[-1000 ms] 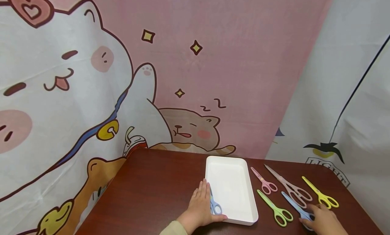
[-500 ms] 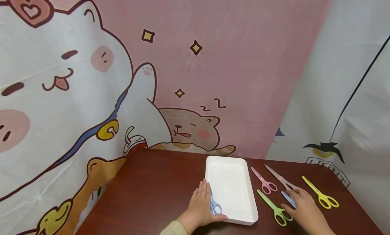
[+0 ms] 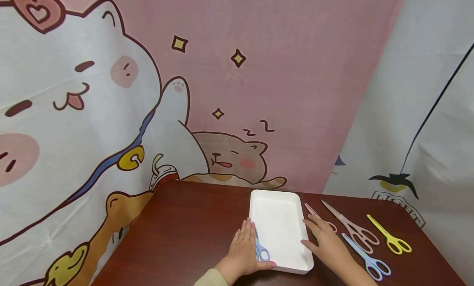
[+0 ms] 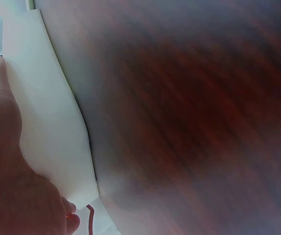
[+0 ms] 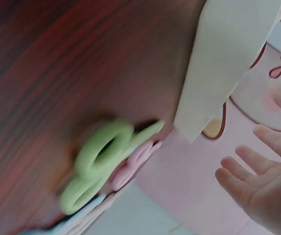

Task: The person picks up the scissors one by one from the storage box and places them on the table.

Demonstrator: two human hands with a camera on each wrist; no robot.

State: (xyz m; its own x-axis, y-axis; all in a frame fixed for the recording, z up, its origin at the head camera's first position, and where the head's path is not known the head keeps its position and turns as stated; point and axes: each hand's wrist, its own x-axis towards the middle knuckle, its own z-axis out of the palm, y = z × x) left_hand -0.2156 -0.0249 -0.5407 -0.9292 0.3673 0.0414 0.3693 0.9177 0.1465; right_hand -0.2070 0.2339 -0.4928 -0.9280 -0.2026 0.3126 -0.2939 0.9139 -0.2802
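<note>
A white rectangular tray [image 3: 280, 224] lies on the table, with light-blue scissors [image 3: 263, 254] inside along its left wall. My left hand [image 3: 240, 247] rests against the tray's left side, fingers straight, thumb along the near edge; it covers part of those scissors. At the tray's right edge is my right hand [image 3: 326, 240], fingers spread and holding nothing. Beneath it, green scissors [image 5: 96, 174] show in the right wrist view but are mostly hidden in the head view. Pink scissors [image 3: 311, 210] lie just beyond, partly covered. Another light-blue pair [image 3: 364, 255] lies right of my right forearm.
Large dusty-pink scissors [image 3: 348, 224] and yellow scissors [image 3: 386, 234] lie farther right on the dark red-brown table [image 3: 192, 220]. Behind the table hangs a cartoon-printed cloth [image 3: 296, 92].
My right hand has let go of the light-blue scissors on the right and moved left to the tray's right edge, over the green scissors. The left hand has stayed put.
</note>
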